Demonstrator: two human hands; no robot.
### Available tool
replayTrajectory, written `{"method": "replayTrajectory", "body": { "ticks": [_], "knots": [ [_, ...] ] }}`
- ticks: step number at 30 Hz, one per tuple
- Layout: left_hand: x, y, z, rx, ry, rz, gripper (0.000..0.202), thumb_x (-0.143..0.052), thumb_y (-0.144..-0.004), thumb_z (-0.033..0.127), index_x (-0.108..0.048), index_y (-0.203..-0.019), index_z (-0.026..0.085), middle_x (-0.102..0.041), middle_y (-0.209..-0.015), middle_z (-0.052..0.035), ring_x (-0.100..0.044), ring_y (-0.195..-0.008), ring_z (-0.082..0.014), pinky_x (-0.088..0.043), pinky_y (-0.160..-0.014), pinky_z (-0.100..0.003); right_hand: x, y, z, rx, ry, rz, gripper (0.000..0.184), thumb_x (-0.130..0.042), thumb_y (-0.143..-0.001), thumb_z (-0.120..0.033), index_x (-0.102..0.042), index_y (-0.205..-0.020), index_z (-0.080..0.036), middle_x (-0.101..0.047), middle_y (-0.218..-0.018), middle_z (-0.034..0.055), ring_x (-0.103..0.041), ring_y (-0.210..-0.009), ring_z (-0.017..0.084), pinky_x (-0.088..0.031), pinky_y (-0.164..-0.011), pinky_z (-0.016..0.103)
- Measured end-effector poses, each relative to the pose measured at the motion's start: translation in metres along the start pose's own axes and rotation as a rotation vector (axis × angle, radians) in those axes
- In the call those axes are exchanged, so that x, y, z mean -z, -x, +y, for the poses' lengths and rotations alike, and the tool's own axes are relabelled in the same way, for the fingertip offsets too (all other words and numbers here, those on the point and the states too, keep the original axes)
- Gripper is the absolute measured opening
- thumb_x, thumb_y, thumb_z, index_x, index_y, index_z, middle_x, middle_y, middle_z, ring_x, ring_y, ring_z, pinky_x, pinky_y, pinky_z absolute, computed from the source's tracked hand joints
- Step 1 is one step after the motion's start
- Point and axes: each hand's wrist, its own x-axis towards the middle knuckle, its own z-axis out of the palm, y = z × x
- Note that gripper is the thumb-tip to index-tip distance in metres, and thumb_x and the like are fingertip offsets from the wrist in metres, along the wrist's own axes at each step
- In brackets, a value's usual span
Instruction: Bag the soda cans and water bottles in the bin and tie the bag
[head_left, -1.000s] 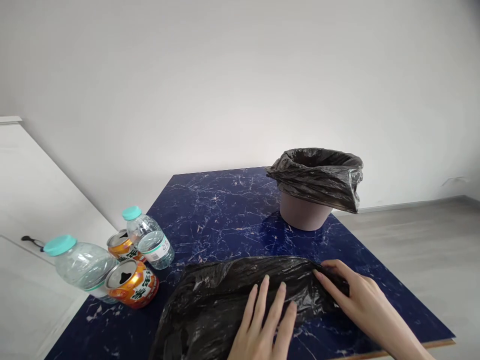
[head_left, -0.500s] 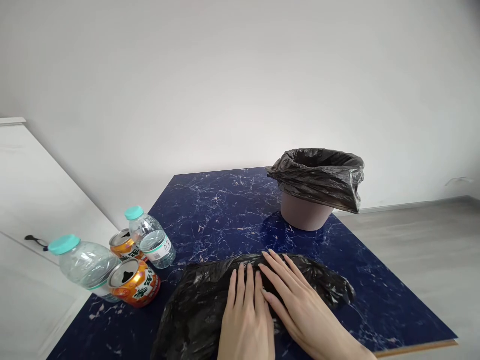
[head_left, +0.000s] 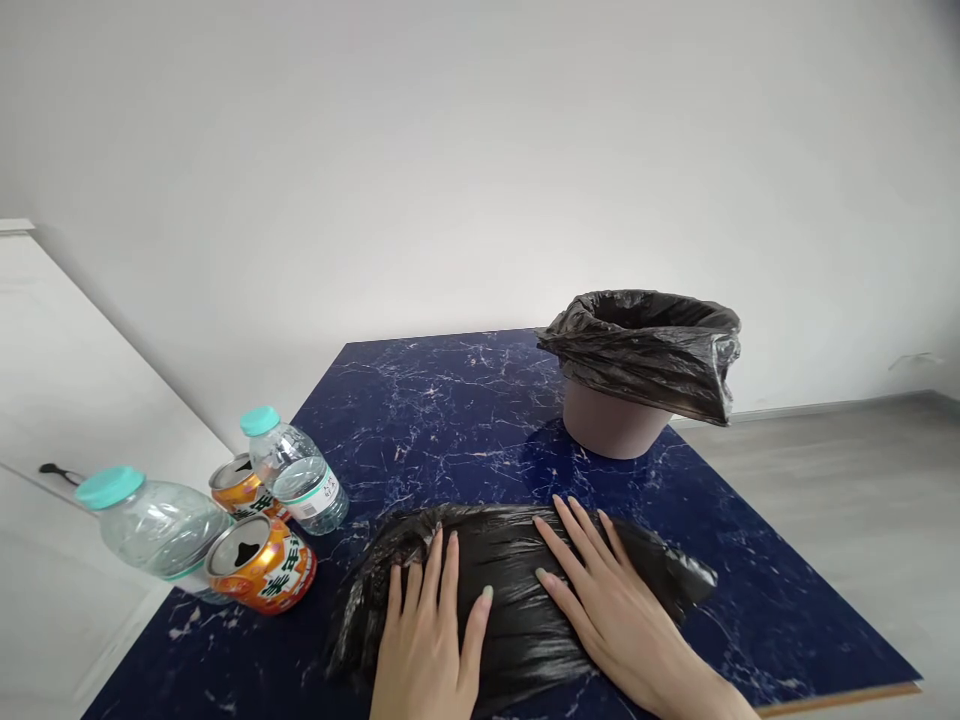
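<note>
A crumpled black plastic bag (head_left: 510, 590) lies flat on the dark blue marble-patterned table (head_left: 450, 420), near its front edge. My left hand (head_left: 427, 640) rests palm down on the bag's left part, fingers stretched and slightly spread. My right hand (head_left: 600, 600) presses flat on the bag's right part, fingers extended toward the far side. Neither hand grips anything. The two hands sit a short gap apart.
A small mauve bin (head_left: 611, 425) lined with a black bag (head_left: 645, 345) stands at the far right of the table. At the left edge lie two clear bottles with teal caps (head_left: 296, 475) (head_left: 150, 525) and two orange cans (head_left: 262, 565) (head_left: 238, 485). White wall behind, grey floor right.
My left hand slid left across the bag and my right hand moved from the bag's right end toward its middle. The bag now lies flatter and smoother.
</note>
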Motion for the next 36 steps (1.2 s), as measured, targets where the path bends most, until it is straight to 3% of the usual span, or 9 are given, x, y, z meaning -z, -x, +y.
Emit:
{"method": "replayTrajectory", "body": {
  "ticks": [9,17,21,26,30,33,36],
  "knots": [
    [0.002,0.005,-0.023,0.003,0.004,-0.001,0.078,-0.042,-0.11,0.05,-0.01,-0.175,0.02,-0.053,-0.165,-0.0103,-0.059,-0.144,-0.0382,-0.055,-0.113,-0.059,-0.001,0.0,0.001,-0.01,0.055,-0.002,0.063,-0.04,-0.113,-0.052,-0.027,-0.172,-0.033,-0.014,-0.18,0.0029,-0.019,-0.165,0.033,-0.027,-0.132,0.061],
    [0.004,0.004,-0.024,0.006,0.021,-0.044,0.078,-0.044,-0.109,0.05,-0.015,-0.174,0.019,-0.051,-0.166,-0.0118,-0.058,-0.145,-0.0391,-0.055,-0.113,-0.059,0.0,0.001,0.002,0.004,0.025,0.034,0.064,-0.044,-0.113,-0.049,-0.026,-0.172,-0.033,-0.019,-0.179,0.0038,-0.022,-0.164,0.034,-0.029,-0.131,0.063],
    [0.009,0.003,-0.025,0.0,0.042,-0.031,0.079,-0.046,-0.109,0.049,-0.011,-0.175,0.021,-0.054,-0.164,-0.0123,-0.06,-0.143,-0.0403,-0.057,-0.11,-0.06,0.003,0.001,0.001,0.001,0.02,0.014,0.064,-0.043,-0.113,-0.049,-0.026,-0.172,-0.032,-0.019,-0.179,0.0052,-0.02,-0.164,0.034,-0.03,-0.13,0.063],
    [0.024,0.013,-0.026,-0.042,0.038,-0.012,0.082,-0.048,-0.109,0.05,-0.01,-0.175,0.019,-0.054,-0.164,-0.0115,-0.061,-0.142,-0.0377,-0.06,-0.106,-0.054,0.005,-0.005,0.01,0.033,-0.004,0.019,0.061,-0.043,-0.114,-0.045,-0.029,-0.172,-0.029,-0.024,-0.178,0.0063,-0.024,-0.164,0.031,-0.031,-0.131,0.06],
    [0.029,0.026,-0.024,-0.077,-0.001,0.014,0.081,-0.046,-0.109,0.053,-0.019,-0.173,0.014,-0.055,-0.162,-0.0133,-0.063,-0.141,-0.0363,-0.063,-0.102,-0.049,0.015,-0.003,0.008,0.02,0.003,0.121,0.064,-0.045,-0.113,-0.043,-0.027,-0.173,-0.026,-0.029,-0.176,0.0083,-0.029,-0.162,0.033,-0.04,-0.127,0.058],
    [0.03,0.034,-0.024,-0.134,-0.046,0.013,0.071,-0.044,-0.108,0.051,-0.036,-0.168,0.014,-0.057,-0.161,-0.0128,-0.065,-0.138,-0.0355,-0.063,-0.099,-0.046,0.024,0.009,-0.013,0.173,-0.008,0.112,0.078,-0.057,-0.107,-0.052,-0.023,-0.174,-0.029,-0.03,-0.175,0.0085,-0.035,-0.158,0.038,-0.046,-0.122,0.059],
    [0.036,0.039,-0.028,-0.148,-0.061,-0.004,0.057,-0.046,-0.107,0.048,-0.057,-0.155,0.019,-0.064,-0.155,-0.0099,-0.072,-0.129,-0.0335,-0.065,-0.089,-0.043,0.013,0.028,-0.047,0.423,-0.057,0.07,0.093,-0.068,-0.098,-0.063,-0.023,-0.173,-0.03,-0.039,-0.17,0.0098,-0.045,-0.151,0.04,-0.047,-0.119,0.058]
  ]
}}
